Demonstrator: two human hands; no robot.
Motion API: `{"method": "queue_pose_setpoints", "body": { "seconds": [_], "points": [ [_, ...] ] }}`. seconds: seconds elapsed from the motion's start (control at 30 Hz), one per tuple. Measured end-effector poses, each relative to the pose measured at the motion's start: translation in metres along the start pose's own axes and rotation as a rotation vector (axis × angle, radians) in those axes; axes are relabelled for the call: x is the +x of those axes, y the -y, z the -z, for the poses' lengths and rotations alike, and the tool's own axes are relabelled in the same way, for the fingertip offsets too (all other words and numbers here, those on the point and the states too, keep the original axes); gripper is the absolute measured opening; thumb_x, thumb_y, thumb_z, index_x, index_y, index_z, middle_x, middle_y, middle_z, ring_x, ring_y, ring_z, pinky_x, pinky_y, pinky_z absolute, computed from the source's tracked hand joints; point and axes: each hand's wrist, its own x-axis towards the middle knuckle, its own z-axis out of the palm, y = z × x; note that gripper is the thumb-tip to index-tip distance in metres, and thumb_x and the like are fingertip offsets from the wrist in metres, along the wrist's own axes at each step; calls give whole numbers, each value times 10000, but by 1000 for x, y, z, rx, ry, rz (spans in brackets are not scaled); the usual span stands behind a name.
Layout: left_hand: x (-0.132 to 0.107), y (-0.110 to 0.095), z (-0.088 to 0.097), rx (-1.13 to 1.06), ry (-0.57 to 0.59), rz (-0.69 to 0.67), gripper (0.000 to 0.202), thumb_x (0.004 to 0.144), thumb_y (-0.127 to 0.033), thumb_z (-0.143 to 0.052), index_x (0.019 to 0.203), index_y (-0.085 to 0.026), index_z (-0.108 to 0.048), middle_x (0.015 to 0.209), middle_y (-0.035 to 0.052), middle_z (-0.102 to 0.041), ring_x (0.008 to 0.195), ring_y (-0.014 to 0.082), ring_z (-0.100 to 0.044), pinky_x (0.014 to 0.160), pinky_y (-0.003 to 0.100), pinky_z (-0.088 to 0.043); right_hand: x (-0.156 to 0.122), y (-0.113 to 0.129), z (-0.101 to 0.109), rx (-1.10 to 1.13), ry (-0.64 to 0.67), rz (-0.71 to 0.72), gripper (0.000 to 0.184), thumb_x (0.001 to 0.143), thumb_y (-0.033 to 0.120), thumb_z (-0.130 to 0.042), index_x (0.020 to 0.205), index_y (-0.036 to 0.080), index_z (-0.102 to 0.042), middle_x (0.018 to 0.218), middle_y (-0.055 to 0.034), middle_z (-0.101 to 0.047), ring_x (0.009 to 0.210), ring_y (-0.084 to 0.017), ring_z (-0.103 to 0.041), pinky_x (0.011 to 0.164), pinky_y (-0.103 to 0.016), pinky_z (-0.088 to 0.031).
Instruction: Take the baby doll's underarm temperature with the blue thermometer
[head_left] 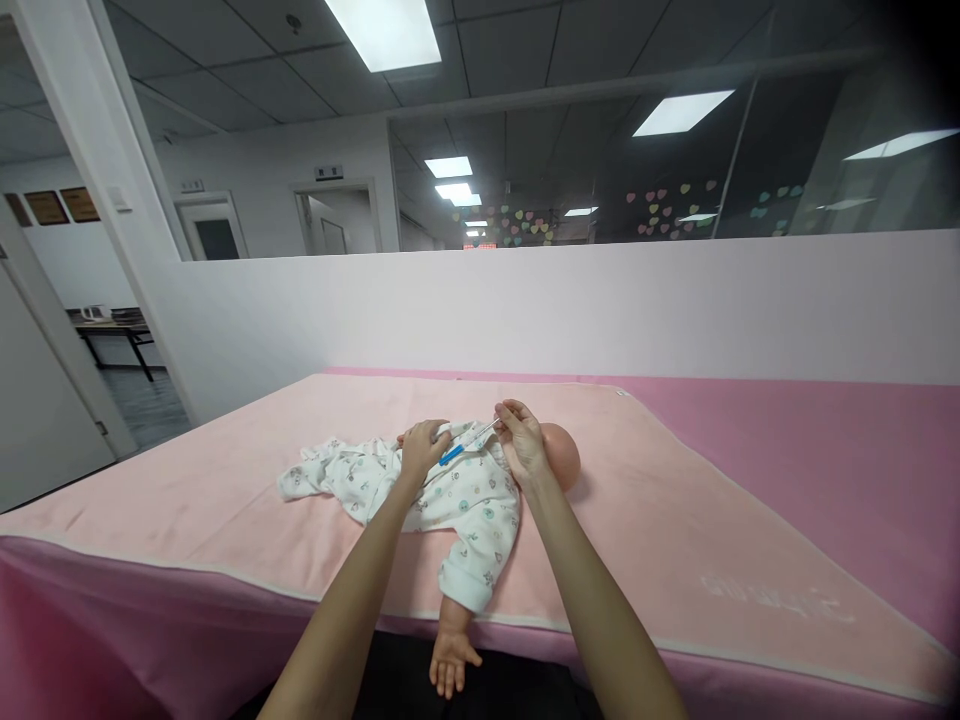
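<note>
A baby doll (561, 455) in a white patterned romper (465, 500) lies on a light pink blanket (660, 520), head to the right, one arm hanging over the near edge. My left hand (421, 447) rests closed on the doll's chest, gripping the blue end of a thin thermometer (463, 443). My right hand (519, 438) pinches the thermometer's clear tip end just beside the doll's head.
The blanket covers a darker pink table (825, 430). A white partition wall (525, 300) stands behind it, with glass panels above. At the far left an open doorway shows a dark table (112, 335).
</note>
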Motion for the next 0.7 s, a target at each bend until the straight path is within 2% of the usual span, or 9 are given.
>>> {"method": "queue_pose_setpoints", "body": {
  "seconds": [0.27, 0.4, 0.47, 0.57, 0.63, 0.7],
  "points": [
    [-1, -6, 3, 30, 3, 18, 282, 723, -281, -432, 937, -204, -599, 923, 23, -619, 904, 180, -523, 834, 310, -368, -1, -2, -6, -82, -35, 53, 264, 495, 212, -734, 698, 194, -567, 669, 56, -520, 570, -35, -478, 564, -162, -425],
    [-2, -5, 3, 24, 2, 19, 281, 722, -279, -437, 940, -205, -598, 945, 22, -616, 918, 182, -519, 840, 310, -366, -25, 13, -5, -359, -109, 180, 229, 527, 261, -708, 697, 181, -578, 697, 19, -568, 667, -95, -536, 651, -229, -451],
    [-1, -4, 2, 15, 7, 16, 281, 725, -281, -434, 942, -206, -596, 950, 19, -615, 918, 178, -520, 844, 307, -366, -46, 26, 4, -590, -182, 308, 186, 575, 293, -674, 692, 174, -590, 717, -9, -592, 700, -127, -550, 680, -269, -457],
    [0, -3, 1, 10, 4, 13, 279, 724, -283, -436, 937, -204, -597, 948, 17, -617, 918, 177, -522, 851, 307, -364, -79, 44, 27, -867, -347, 517, 155, 614, 297, -636, 693, 170, -595, 716, -26, -592, 699, -146, -551, 681, -290, -462],
    [0, -2, 1, 9, -2, 14, 277, 721, -282, -438, 932, -204, -600, 944, 16, -618, 917, 177, -522, 854, 309, -362, -98, 49, 47, -985, -406, 537, 127, 632, 284, -607, 685, 170, -586, 699, -24, -579, 669, -144, -552, 640, -276, -469],
    [0, -3, 1, -1, -7, 12, 274, 719, -279, -438, 928, -207, -601, 943, 12, -618, 918, 174, -521, 854, 308, -361, -113, 49, 68, -1085, -404, 490, 92, 647, 263, -573, 669, 174, -576, 702, -23, -572, 658, -141, -556, 612, -259, -474]
  ]
}}
